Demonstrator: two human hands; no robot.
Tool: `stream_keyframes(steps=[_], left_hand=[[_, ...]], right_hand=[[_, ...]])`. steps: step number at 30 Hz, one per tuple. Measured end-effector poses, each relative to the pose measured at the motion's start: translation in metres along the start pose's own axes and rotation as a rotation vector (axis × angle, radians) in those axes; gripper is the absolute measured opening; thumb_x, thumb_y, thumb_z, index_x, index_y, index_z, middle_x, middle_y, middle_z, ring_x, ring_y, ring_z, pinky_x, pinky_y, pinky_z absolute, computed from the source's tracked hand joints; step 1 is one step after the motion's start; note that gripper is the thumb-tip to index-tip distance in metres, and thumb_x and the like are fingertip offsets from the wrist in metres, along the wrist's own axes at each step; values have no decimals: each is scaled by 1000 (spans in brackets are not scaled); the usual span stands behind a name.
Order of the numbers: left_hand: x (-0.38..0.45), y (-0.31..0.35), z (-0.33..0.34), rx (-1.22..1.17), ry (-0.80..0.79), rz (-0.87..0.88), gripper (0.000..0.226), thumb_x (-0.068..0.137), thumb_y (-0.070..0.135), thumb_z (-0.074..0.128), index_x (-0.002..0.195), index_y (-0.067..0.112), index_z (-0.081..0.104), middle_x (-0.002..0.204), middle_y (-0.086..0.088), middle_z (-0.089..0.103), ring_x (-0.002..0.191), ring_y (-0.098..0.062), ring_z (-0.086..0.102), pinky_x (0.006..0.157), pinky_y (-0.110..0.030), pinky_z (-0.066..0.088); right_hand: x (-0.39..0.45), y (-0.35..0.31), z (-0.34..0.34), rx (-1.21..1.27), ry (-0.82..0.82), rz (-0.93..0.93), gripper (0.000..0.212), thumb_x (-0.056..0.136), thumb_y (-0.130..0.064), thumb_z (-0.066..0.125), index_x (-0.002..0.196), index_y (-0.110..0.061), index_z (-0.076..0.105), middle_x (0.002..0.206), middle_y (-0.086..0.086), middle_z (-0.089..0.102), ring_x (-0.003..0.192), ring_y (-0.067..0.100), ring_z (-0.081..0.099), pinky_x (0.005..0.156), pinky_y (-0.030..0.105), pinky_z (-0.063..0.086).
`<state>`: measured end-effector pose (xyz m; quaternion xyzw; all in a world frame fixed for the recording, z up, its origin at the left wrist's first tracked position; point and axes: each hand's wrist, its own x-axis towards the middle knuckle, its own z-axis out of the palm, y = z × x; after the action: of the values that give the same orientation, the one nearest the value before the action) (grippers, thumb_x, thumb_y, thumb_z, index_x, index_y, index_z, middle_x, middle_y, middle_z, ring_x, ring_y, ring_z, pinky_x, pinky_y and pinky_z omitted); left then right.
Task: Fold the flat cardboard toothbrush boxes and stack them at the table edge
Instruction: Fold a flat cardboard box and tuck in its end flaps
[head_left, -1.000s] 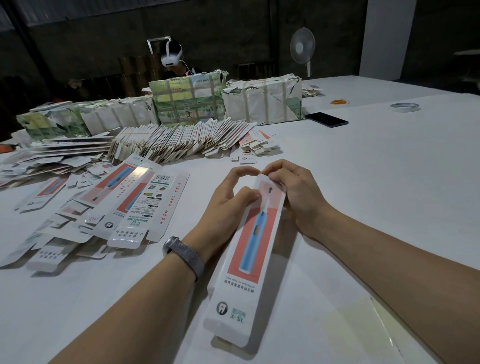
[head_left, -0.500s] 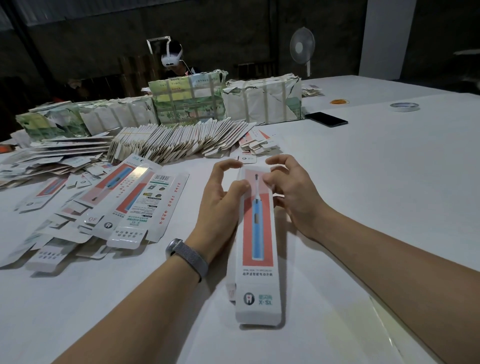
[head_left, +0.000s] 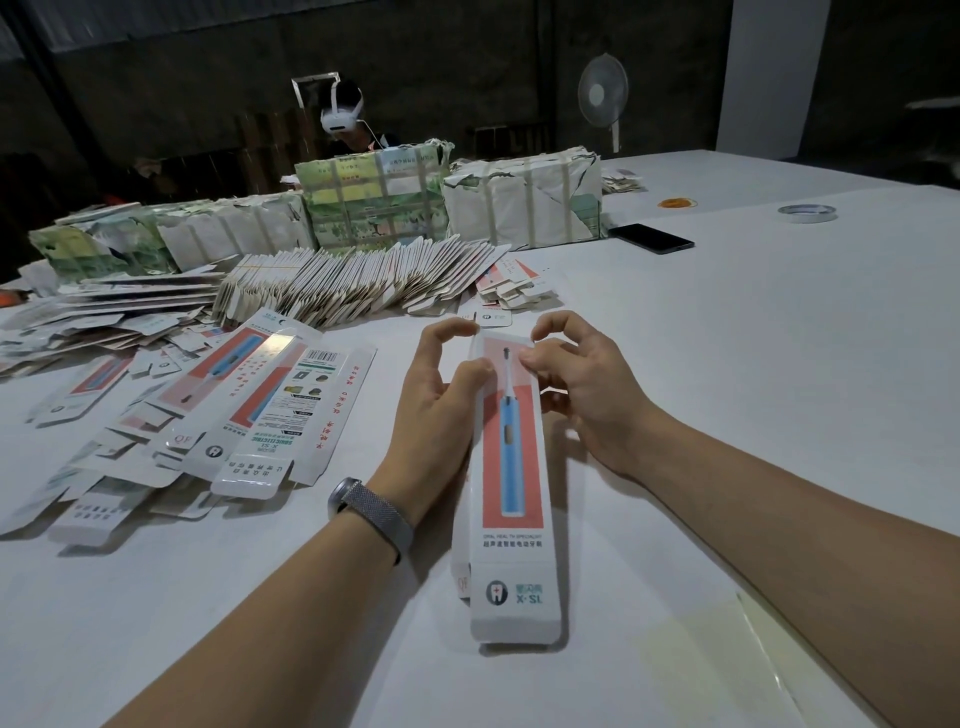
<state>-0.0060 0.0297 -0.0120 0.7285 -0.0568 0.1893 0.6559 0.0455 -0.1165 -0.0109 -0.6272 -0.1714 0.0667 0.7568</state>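
A long white toothbrush box (head_left: 511, 488) with a red panel and a blue brush picture lies on the white table (head_left: 727, 395) in front of me, pointing away. My left hand (head_left: 436, 400) grips its far left edge, thumb on the top face. My right hand (head_left: 582, 384) pinches the far right edge with curled fingers. Several flat unfolded boxes (head_left: 270, 410) lie scattered to the left. A fanned row of flat blanks (head_left: 358, 283) leans further back.
Wrapped paper bundles (head_left: 519, 202) stand along the back, with a person wearing a headset (head_left: 340, 117) behind them. A black phone (head_left: 652, 238), a tape roll (head_left: 806, 212) and an orange item (head_left: 675, 202) lie at the far right. A fan (head_left: 602, 98) stands behind.
The box swung from a slant to point straight away from me. Both hands shifted from pressing its far end to gripping its two sides.
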Motion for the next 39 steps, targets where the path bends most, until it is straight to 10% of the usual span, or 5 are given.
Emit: stream_keyframes(steps=[17,25,32,39], left_hand=[[6,-9,-5,-33,-21,-48,28,83,28,53,109,37,54,78,-3,76,62,-18,71,53,-27,54],[4,-13,2,70,123,-3,23,89,45,58,104,45,41,62,0,72,42,-15,62,36,-20,43],[-6,-6,4,70,-100,-13,37,94,50,51,121,38,29,86,-12,72,49,-35,66,41,-32,50],[-4,-20,3,430,-199,229,67,88,74,49,115,13,56,101,50,49,47,-13,67,60,-21,48]], right_hand=[[0,2,2,-24,20,-17,9,97,-16,61,91,-21,57,84,6,72,74,26,63,69,37,52],[-7,-27,1,-981,-48,-297,55,88,-52,65,136,-29,54,121,-9,60,92,8,60,85,33,53],[-38,-45,-26,-1371,-112,-216,80,84,-53,63,153,-29,31,140,-5,49,118,16,52,96,39,50],[-107,-92,-177,-1539,247,128,67,78,-50,57,142,-33,45,131,-12,56,113,17,55,92,38,50]])
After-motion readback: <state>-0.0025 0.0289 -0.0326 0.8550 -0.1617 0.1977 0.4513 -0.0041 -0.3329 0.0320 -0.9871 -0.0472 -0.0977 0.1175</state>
